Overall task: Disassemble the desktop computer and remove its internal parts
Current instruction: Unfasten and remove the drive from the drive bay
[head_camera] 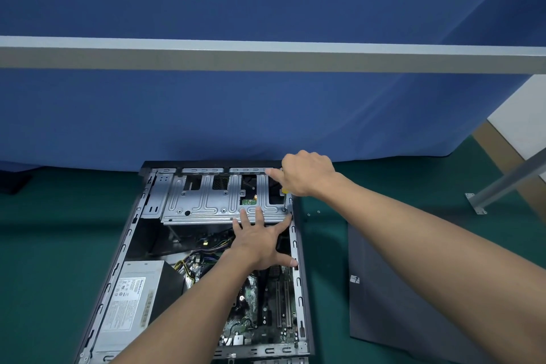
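The person's left hand (260, 242) and right hand (307, 174) are bare. Both forearms are uncovered along their whole visible length, from wrist to frame edge. Whatever is worn higher up the arms lies out of view.

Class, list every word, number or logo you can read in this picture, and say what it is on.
Power supply label: printed text, too blurred to read.
Side panel sticker: small logo, no legible words.
Motherboard: markings too small to read.
Nothing can be quoted.
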